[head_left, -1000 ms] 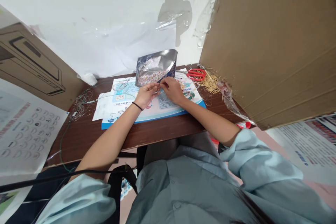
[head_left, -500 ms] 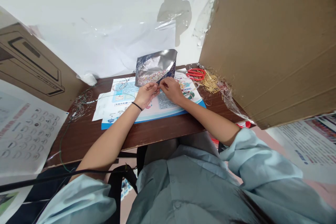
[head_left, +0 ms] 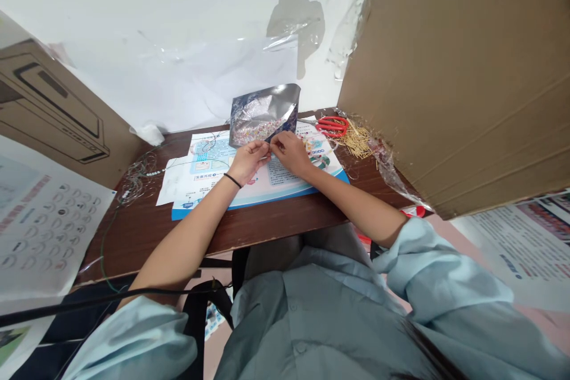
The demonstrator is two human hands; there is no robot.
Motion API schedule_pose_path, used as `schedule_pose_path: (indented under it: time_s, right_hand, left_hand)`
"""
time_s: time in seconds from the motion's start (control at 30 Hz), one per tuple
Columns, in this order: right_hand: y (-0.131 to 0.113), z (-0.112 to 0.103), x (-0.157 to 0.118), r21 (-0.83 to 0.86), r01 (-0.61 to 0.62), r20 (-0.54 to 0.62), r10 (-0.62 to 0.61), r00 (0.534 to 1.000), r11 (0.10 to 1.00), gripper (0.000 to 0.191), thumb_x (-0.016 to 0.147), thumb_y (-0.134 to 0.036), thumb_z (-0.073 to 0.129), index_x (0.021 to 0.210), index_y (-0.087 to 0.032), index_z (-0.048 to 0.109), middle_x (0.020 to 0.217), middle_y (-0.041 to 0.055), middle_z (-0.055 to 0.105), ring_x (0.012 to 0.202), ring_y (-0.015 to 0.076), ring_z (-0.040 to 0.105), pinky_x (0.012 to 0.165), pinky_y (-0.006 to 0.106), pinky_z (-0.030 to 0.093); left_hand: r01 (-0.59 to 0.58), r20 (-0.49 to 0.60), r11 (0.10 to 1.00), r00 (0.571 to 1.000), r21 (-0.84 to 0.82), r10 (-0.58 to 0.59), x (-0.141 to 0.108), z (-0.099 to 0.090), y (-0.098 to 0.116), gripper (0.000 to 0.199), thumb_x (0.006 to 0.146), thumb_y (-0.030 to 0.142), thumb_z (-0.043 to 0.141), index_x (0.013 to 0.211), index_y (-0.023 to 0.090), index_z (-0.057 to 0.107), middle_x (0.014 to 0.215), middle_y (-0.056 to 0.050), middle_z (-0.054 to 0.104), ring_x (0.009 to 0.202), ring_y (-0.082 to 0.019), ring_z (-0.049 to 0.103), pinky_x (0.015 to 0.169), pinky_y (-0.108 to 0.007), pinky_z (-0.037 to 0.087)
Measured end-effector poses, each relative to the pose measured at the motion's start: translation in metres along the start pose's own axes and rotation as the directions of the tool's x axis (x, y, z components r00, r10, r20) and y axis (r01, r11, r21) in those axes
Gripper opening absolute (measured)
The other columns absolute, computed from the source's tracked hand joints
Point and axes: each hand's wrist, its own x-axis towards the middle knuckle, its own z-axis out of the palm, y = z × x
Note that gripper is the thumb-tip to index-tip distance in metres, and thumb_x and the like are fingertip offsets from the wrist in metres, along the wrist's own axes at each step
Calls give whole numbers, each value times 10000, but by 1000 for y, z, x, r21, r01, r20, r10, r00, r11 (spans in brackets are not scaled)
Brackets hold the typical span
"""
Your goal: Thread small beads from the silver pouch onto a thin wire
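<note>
My left hand [head_left: 250, 160] and my right hand [head_left: 290, 152] meet fingertip to fingertip over a printed sheet [head_left: 285, 183]. Both are closed in a pinch. Whatever lies between the fingers is too small to make out. Just behind the hands stands an opened silvery pouch [head_left: 285, 100], with small multicoloured beads [head_left: 258, 130] inside it. A thin dark thread [head_left: 214, 161] runs across the sheet towards my left hand; I cannot tell if it reaches the fingers. More small coloured beads [head_left: 307, 143] lie right of my right hand.
Red-handled scissors [head_left: 332, 126] and a heap of thin golden sticks [head_left: 357, 142] lie at the back right. Tangled clear line [head_left: 138, 178] with white beads is at the left. Cardboard panels [head_left: 463, 71] and a white wall [head_left: 187, 24] enclose the brown table [head_left: 267, 225].
Almost nothing differs. Both hands keep their pinch in the same place, with at most a very slight shift of the fingers.
</note>
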Motion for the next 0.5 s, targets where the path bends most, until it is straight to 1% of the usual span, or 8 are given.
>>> schedule_pose_path:
  time_s: [0.17, 0.33, 0.4, 0.5]
  right_hand:
    - [2, 1, 0, 25, 12, 10, -12, 1000, 1000, 113, 913, -163, 515, 852, -188, 607, 904, 59, 638, 901, 191, 532, 836, 323, 410]
    - [3, 0, 1, 74, 24, 8, -25, 1000, 997, 98, 899, -175, 545, 870, -185, 638, 900, 54, 655, 855, 179, 541, 811, 318, 432]
    - [4, -1, 1, 99, 36, 9, -37, 999, 994, 104, 888, -171, 553, 900, -186, 655, 906, 51, 666, 833, 172, 549, 795, 314, 443]
    - [5, -3, 2, 147, 45, 42, -51, 998, 988, 152, 865, -154, 568, 966, -187, 677, 905, 41, 675, 785, 156, 557, 758, 301, 454]
  left_hand:
    - [15, 3, 1000, 1000, 4, -15, -1, 1, 1, 244, 716, 259, 836, 790, 135, 640, 718, 9, 634, 692, -78, 607, 740, -240, 509]
    - [34, 1, 999, 999, 17, -34, -2, 1, 4, 221, 735, 251, 818, 743, 135, 630, 684, 9, 628, 669, -78, 604, 744, -240, 511]
    - [39, -3, 999, 999, 20, -39, -3, 1, 4, 225, 744, 250, 811, 713, 133, 621, 674, 5, 631, 655, -76, 602, 737, -236, 513]
    - [53, -33, 998, 998, 26, -52, -4, 2, 6, 239, 751, 256, 810, 698, 126, 616, 665, -3, 641, 619, -70, 599, 691, -221, 514]
